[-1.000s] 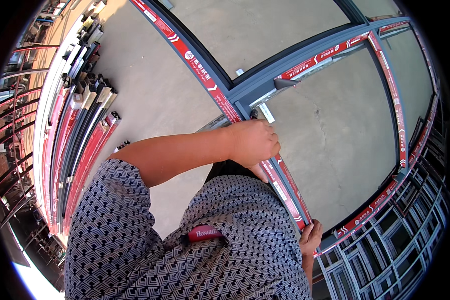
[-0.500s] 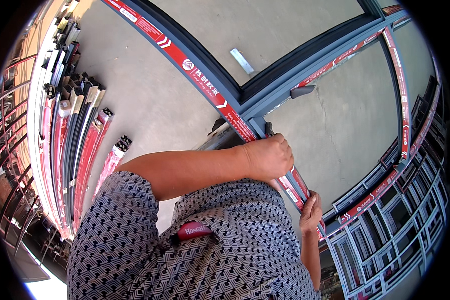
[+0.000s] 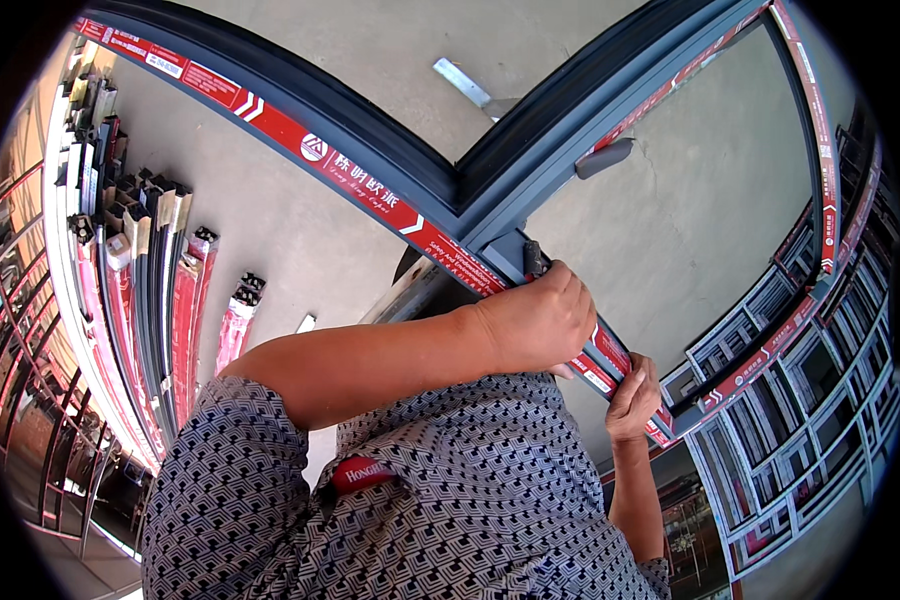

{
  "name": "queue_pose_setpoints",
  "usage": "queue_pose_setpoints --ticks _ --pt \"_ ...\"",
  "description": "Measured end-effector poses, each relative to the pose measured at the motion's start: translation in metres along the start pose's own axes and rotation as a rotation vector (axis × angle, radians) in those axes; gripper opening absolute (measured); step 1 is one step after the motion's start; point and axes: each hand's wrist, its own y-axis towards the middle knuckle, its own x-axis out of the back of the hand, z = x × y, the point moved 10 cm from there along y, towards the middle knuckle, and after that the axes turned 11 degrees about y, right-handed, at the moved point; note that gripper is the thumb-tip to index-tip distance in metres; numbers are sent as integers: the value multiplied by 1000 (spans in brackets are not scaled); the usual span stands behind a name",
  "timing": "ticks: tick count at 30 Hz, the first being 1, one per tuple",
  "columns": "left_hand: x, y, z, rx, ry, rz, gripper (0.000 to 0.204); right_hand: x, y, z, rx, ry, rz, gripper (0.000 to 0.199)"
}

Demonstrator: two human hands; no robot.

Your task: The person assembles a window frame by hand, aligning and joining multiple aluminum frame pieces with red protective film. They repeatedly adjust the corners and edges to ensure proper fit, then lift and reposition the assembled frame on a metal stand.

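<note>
A large grey window frame (image 3: 555,203) with red printed protective strips crosses in front of my body. My left hand (image 3: 545,315) is closed around its near bar, below the corner where the bars meet. A small dark piece (image 3: 535,260) pokes up just above those knuckles; whether the hand touches it I cannot tell. Farther down the same bar, at the right, my right hand (image 3: 632,398) grips the edge, thumb lying along the top and fingers partly hidden behind. A dark handle (image 3: 605,158) sticks out from the frame's inner bar.
Long bundled profiles (image 3: 155,300) in red and black wrapping lie at the left, beside metal racks (image 3: 20,380). Stacked grey frames (image 3: 780,450) stand at the right. A pale offcut (image 3: 462,82) lies on the concrete floor (image 3: 660,240) beyond the bars.
The window frame's far-left bar has swung left and lower in view. My right hand has shifted slightly up and right with the bar; both hands keep their hold.
</note>
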Motion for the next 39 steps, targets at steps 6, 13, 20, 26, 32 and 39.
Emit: queue_pose_setpoints --ticks 6,13,20,26,32,39 --pt "4 -4 1 -5 7 -12 81 -1 0 3 12 18 -14 60" --pt "-1 16 -7 6 7 13 80 7 5 -22 -4 50 -14 62" --pt "-5 26 -8 33 48 -26 81 10 14 -30 6 68 2 63" --pt "-10 26 -9 14 8 28 85 7 14 -35 15 56 25 60" --pt "-13 19 -9 11 -25 58 84 5 15 -21 40 48 110 57" --pt "-12 14 -6 23 -78 49 82 95 68 10 95 21 -375 66"
